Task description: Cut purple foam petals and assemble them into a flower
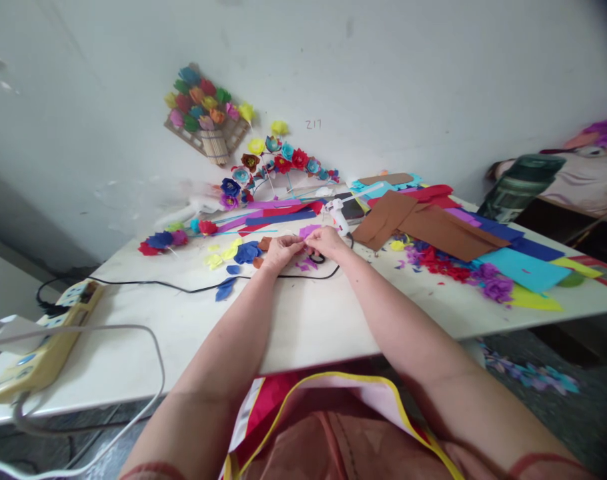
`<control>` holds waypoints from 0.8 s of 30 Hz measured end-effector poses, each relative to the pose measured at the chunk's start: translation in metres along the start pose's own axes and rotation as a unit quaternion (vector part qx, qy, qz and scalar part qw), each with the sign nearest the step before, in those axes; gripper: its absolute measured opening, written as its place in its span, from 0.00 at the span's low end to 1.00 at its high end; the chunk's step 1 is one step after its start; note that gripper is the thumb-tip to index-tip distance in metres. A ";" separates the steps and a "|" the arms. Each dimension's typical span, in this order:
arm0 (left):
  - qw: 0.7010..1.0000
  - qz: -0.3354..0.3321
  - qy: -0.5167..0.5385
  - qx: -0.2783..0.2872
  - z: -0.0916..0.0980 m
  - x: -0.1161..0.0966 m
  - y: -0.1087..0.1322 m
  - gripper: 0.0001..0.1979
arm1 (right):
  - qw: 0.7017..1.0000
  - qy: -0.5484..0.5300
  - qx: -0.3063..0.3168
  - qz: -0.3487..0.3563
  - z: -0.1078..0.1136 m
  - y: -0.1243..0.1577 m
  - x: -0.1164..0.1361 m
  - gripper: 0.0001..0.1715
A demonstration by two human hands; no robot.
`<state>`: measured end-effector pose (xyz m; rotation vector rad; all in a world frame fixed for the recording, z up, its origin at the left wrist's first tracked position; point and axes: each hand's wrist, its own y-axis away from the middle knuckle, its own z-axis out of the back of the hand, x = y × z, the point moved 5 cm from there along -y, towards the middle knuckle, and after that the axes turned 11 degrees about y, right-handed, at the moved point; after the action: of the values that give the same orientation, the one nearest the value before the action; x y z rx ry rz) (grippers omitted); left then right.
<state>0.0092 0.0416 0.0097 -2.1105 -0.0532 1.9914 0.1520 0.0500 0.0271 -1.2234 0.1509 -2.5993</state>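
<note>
My left hand [283,252] and my right hand [327,240] meet over the middle of the table, fingertips pinched close together. Whatever they pinch is too small and too hidden to name. Purple paper [309,231] shows just beyond my fingertips; whether they hold it, I cannot tell. Under my right hand lies a black looped handle [317,259], perhaps of scissors, partly covered. Purple scraps [308,265] are scattered below. Left of my left hand are blue paper petals [247,252] and yellow ones [232,249]. A white glue gun [337,217] stands behind my right hand.
A black cord [153,283] crosses the table towards a power strip [48,350] at the left. Brown sheets [448,230] and other coloured paper cover the right side. Paper flowers [283,163] line the wall. A dark green bottle [521,187] stands at the right.
</note>
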 end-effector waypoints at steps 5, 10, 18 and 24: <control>0.997 0.021 0.072 0.011 -0.001 0.006 -0.001 0.19 | 1.000 -0.020 0.002 -0.001 -0.001 0.000 0.000 0.10; 0.996 0.023 0.081 -0.019 0.001 0.007 -0.003 0.20 | 1.000 -0.020 0.014 0.000 -0.002 0.000 0.000 0.12; 0.995 0.000 0.097 0.000 0.001 -0.001 -0.001 0.29 | 1.000 -0.026 0.017 -0.001 -0.003 -0.001 -0.002 0.11; 0.993 -0.008 0.119 0.005 -0.001 -0.003 0.000 0.34 | 0.996 -0.076 0.018 -0.035 0.001 0.004 0.003 0.09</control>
<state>0.0099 0.0405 0.0124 -2.3154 -0.0180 1.7137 0.1516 0.0450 0.0292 -1.4328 0.0327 -2.5427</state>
